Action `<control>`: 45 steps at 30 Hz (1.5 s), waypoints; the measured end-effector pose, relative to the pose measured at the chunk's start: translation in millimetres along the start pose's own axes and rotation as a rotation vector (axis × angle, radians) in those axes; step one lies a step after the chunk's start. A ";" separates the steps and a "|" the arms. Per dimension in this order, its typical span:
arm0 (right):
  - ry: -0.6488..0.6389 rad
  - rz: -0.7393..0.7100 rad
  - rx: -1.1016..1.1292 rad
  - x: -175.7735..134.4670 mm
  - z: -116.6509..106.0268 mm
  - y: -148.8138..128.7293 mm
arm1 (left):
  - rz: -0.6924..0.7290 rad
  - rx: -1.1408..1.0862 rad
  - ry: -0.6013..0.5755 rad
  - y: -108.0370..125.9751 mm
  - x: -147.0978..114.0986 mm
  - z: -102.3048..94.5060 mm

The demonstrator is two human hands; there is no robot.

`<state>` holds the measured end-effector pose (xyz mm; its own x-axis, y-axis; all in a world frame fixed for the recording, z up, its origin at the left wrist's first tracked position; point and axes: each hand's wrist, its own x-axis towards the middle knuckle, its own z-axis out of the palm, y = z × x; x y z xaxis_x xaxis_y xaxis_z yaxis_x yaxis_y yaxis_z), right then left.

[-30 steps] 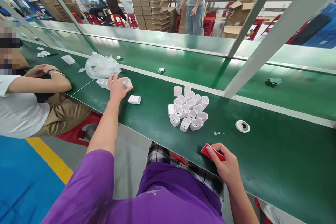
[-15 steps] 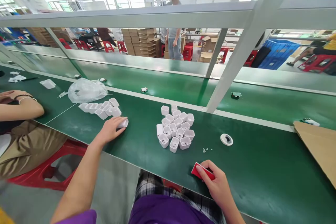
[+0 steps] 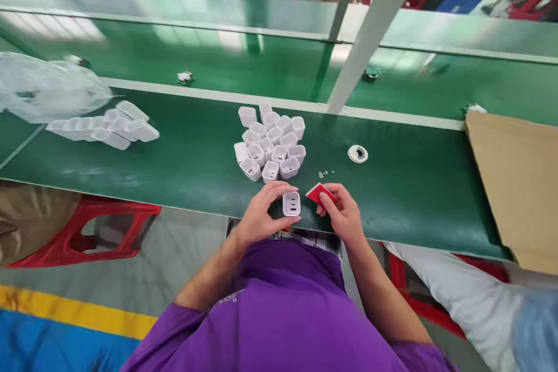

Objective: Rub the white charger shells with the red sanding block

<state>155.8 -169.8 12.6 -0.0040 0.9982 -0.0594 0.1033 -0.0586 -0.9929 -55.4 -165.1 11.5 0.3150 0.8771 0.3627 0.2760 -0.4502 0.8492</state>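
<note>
Between the thumb and fingers of my left hand (image 3: 264, 212) is a white plastic charger housing (image 3: 292, 204), its open side facing up and port slots showing inside. My right hand (image 3: 342, 209) pinches a small red card-like piece (image 3: 319, 192) with a pale edge, just right of the housing and apart from it. A cluster of similar white housings (image 3: 270, 171) stands on the green bench beyond my hands. Tiny pale bits (image 3: 323, 174) lie on the bench above the red piece.
More white housings (image 3: 111, 138) lie at the left beside a clear plastic bag (image 3: 47, 90). A white ring-shaped roll (image 3: 358, 154) sits right of the cluster. Brown cardboard (image 3: 514, 186) covers the right end. A metal post (image 3: 366, 35) rises behind the bench; red stools (image 3: 87, 238) stand below.
My left hand has come from the left group to the front of my body with a housing. My right hand, still holding the red piece, is now close beside it. The view has tilted down.
</note>
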 end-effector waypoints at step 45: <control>-0.291 -0.122 -0.241 28.1 -0.9 -32.2 | -0.121 0.359 -0.187 -1.0 6.4 25.5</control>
<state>153.2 -139.8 43.0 -0.3092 0.9510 -0.0033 0.3146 0.0991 -0.9440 -30.5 -163.4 3.2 0.4112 0.8965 0.1650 0.6092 -0.4049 0.6819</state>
